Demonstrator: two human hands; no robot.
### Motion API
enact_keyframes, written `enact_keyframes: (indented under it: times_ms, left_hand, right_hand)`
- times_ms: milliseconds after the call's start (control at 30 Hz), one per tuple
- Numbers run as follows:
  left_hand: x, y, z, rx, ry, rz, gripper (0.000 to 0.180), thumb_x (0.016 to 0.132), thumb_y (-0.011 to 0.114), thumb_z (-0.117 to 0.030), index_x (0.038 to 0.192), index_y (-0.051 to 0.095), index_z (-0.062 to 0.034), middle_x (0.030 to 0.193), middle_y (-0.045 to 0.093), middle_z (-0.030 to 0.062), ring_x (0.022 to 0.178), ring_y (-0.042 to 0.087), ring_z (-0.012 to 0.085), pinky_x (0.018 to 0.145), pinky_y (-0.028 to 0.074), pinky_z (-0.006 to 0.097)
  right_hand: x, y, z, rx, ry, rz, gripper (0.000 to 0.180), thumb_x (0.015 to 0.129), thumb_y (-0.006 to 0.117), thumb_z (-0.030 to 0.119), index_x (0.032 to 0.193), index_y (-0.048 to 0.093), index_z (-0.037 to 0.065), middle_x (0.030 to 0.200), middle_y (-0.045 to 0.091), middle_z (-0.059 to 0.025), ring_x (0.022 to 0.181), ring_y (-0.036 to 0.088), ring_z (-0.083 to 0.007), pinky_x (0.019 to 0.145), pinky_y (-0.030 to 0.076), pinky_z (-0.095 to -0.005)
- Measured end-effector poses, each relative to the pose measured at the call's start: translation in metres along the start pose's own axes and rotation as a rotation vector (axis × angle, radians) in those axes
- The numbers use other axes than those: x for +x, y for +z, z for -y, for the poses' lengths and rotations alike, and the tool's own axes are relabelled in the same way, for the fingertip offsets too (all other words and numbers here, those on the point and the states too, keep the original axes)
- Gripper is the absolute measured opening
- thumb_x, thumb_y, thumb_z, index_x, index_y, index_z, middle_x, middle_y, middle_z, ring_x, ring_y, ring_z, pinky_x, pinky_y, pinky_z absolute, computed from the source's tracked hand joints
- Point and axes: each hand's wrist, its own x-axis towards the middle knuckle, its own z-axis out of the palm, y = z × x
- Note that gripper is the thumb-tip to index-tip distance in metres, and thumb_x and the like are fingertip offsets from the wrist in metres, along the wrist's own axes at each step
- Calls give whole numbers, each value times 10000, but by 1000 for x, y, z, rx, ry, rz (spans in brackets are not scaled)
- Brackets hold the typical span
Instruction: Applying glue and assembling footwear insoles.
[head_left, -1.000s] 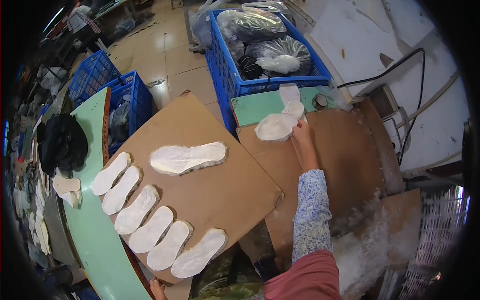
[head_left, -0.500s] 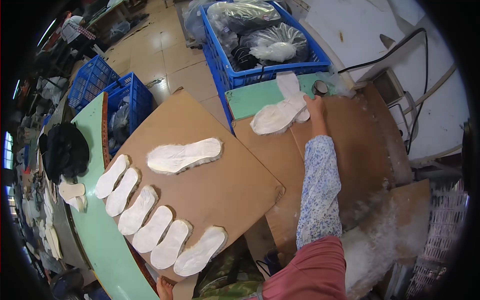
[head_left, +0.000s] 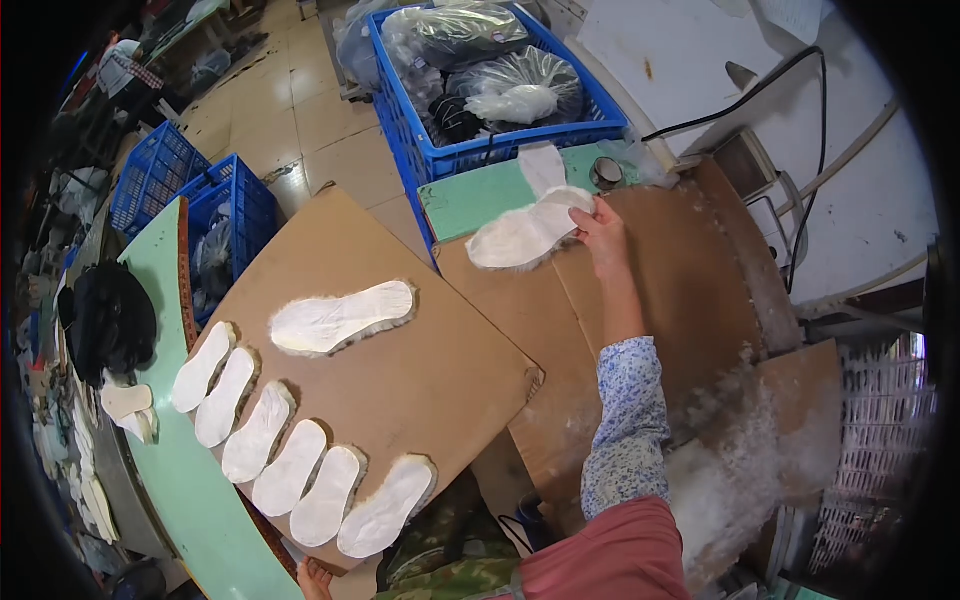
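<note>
My right hand (head_left: 602, 235) is closed on one end of a white fleecy insole (head_left: 520, 235), with the thumb on its flat face. Its other end extends left over the far right cardboard. Just behind it, another insole (head_left: 541, 166) rests on the green tabletop. My left hand (head_left: 314, 580) grips the near corner of a large brown cardboard sheet (head_left: 440, 345), partly cut off by the lower edge. On that sheet one insole (head_left: 345, 318) lies crosswise. Several more, such as the nearest insole (head_left: 388, 505), form a slanting row along its left and near edges.
A blue crate (head_left: 480, 155) of plastic-bagged goods stands at the far side, beside a small round tin (head_left: 606, 173). White fluff (head_left: 730, 480) covers the cardboard at right. Black fabric (head_left: 115, 315) sits on the green table (head_left: 165, 400) at left. A person (head_left: 125, 75) is in the far background.
My right hand has shifted from the outer end of the stacked insoles to a thumb-on-top grip on the upper one. The whole view has moved slightly; my left hand keeps to the sheet's corner.
</note>
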Motion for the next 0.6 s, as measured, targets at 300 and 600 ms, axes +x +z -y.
enact_keyframes:
  times_ms: [300,600]
  left_hand:
    - [-46,26,0,448,447,-546,286,981,382,-172,1245,449,-84,928,525,9,778,508,92,672,413,236]
    - [-57,33,11,442,559,-715,334,945,384,-103,1267,452,-47,1131,498,77,864,509,126,783,422,270]
  right_hand:
    - [-18,15,31,103,111,56,248,878,647,199,1077,613,54,946,632,-27,778,588,-124,668,491,-280]
    - [-12,52,63,227,181,96,305,882,561,207,1138,578,43,1088,608,-89,991,578,-209,810,468,-389]
